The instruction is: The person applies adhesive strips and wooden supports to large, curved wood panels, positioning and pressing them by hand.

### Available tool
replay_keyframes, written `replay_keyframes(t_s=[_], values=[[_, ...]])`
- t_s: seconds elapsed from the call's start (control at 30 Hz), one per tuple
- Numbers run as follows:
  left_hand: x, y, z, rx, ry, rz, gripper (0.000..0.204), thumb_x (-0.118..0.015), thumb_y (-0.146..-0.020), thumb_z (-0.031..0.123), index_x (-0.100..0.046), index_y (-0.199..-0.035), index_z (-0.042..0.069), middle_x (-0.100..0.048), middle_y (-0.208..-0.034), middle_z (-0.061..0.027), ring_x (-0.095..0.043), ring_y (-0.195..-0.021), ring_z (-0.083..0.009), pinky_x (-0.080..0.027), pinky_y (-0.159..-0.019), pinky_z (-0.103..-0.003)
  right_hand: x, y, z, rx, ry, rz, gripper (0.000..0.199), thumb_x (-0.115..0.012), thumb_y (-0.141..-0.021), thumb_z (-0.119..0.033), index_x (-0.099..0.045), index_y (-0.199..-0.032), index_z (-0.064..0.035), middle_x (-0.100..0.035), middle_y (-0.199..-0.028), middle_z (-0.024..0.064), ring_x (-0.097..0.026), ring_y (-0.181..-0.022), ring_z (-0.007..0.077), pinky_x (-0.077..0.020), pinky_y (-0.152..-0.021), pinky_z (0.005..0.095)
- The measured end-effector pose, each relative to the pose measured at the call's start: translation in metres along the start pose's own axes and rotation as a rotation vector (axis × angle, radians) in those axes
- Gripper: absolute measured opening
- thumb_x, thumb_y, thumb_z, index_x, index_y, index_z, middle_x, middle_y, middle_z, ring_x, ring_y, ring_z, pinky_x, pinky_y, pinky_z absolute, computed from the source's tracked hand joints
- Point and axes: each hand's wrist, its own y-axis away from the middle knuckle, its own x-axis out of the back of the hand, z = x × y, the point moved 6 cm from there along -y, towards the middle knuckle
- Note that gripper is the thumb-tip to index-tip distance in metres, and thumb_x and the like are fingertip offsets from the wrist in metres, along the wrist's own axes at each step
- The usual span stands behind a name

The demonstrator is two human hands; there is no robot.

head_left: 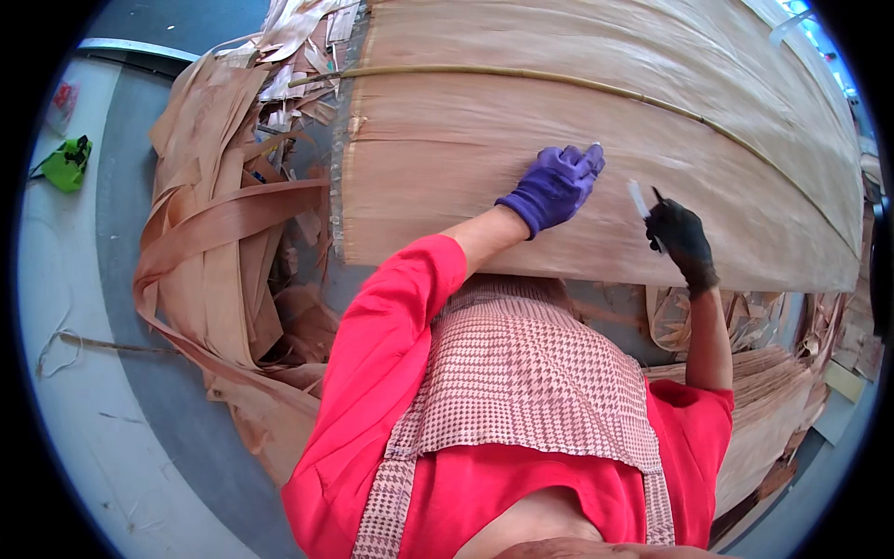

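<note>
A wide stack of thin tan wood veneer sheets (447,186) lies before me, its surface wavy with fine grain. Over its near part rests my left hand (559,189) in a purple glove, fingers bent and close together, a tiny white bit showing at the fingertips. To its right, my right hand (682,240) in a black glove is closed on a flat white strip-like tool (638,198). A thin dark point sticks up beside that tool; whether it is part of it I cannot tell. A slender bamboo stick (549,74) lies across the veneer farther back.
Loose veneer strips (219,214) hang in a tangled heap at the left, one looping toward the stack. Torn scraps (307,56) pile up behind it. A green and black item (67,165) lies on the floor at far left. More stacked veneer (759,419) sits at lower right.
</note>
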Motion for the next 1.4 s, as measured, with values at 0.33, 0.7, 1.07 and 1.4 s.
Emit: replay_keyframes(t_s=[0.33,0.7,1.07,1.4], values=[[0.113,0.183,-0.076,0.038,0.143,-0.256,0.032,-0.059,-0.076,0.013,-0.059,-0.107,0.007,-0.058,-0.111,-0.011,-0.057,-0.099,-0.0279,-0.046,-0.082,-0.04,-0.093,0.066,-0.065,-0.036,-0.463,0.079,0.017,-0.058,-0.088,-0.016,-0.064,-0.096,-0.003,-0.067,-0.085,0.0053,-0.056,-0.06,0.0097,-0.0439,-0.056,0.023],[0.154,0.157,-0.208,0.073,0.008,-0.084,0.044,-0.067,-0.074,0.024,-0.056,-0.115,0.012,-0.051,-0.127,-0.0142,-0.046,-0.12,-0.0319,-0.035,-0.102,-0.045,-0.283,-0.006,-0.17,-0.211,-1.037,-0.12,0.023,-0.061,-0.088,-0.015,-0.056,-0.105,-0.0006,-0.061,-0.079,0.0061,-0.058,-0.063,0.0127,-0.0448,-0.054,0.0229],[0.143,0.171,-0.231,-0.018,0.193,-0.084,0.045,-0.064,-0.079,0.024,-0.054,-0.119,0.004,-0.052,-0.128,-0.0162,-0.047,-0.122,-0.0341,-0.035,-0.105,-0.044,-0.305,-0.036,-0.204,-0.221,-1.016,0.031,0.022,-0.062,-0.088,-0.019,-0.058,-0.103,-0.0021,-0.062,-0.079,0.0059,-0.058,-0.061,0.0124,-0.0426,-0.052,0.0225],[0.145,0.174,-0.246,0.087,0.411,0.047,0.045,-0.065,-0.077,0.009,-0.054,-0.12,0.007,-0.052,-0.128,-0.016,-0.055,-0.112,-0.0346,-0.046,-0.093,-0.04,-0.337,-0.09,-0.199,-0.281,-0.977,-0.057,0.012,-0.062,-0.085,-0.014,-0.057,-0.091,-0.0047,-0.062,-0.072,0.0048,-0.058,-0.058,0.0124,-0.0423,-0.048,0.0243]])
